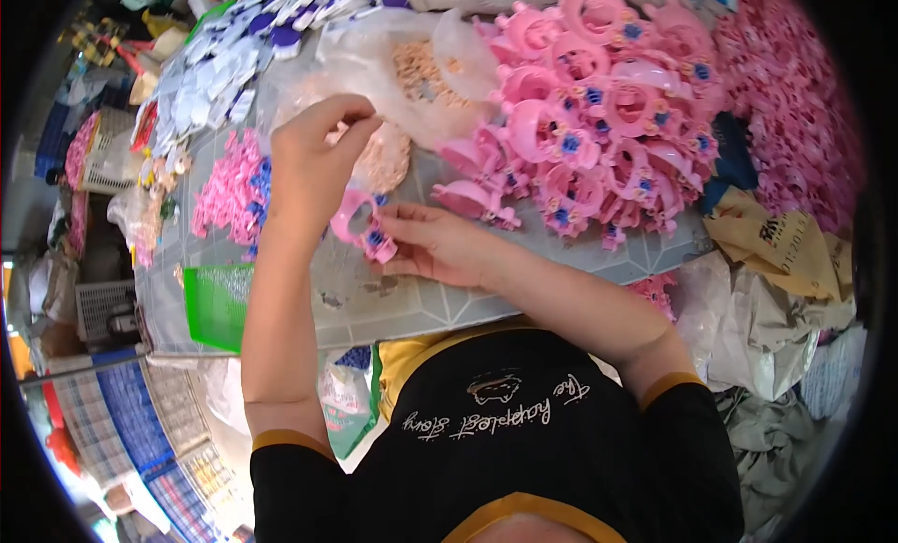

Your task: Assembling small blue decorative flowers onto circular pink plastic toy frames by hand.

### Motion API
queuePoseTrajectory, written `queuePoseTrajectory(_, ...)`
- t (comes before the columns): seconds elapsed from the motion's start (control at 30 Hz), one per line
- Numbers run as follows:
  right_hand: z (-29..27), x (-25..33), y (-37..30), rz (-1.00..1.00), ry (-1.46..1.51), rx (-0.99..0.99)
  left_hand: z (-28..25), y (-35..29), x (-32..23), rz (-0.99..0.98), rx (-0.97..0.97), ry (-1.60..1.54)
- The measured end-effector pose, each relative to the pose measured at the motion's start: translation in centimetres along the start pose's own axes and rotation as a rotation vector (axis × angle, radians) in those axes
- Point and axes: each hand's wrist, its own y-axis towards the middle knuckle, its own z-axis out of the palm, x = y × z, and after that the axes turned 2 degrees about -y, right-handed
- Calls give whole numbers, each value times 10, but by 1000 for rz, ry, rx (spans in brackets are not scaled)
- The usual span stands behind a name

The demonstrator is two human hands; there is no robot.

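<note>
The right hand holds a ring near the bench's front edge; I can't tell if the left hand does.

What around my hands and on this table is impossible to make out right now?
All in the head view:
- Whether the left hand pinches anything: too small to tell.
- The lower end of the pink ring-shaped piece: covered by the right hand's fingers.
- The green tray's right side: behind the left forearm.
- Shapes of individual peach bits: blurred.
</note>
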Motion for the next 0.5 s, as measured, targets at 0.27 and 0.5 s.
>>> queuePoseTrajectory(0.27,10,6,-5,13,36,36,-28,-102,5,57,-61,105)
queuePoseTrajectory(0.5,10,3,-8,43,18,54,-20,-111,10,171,-53,156)
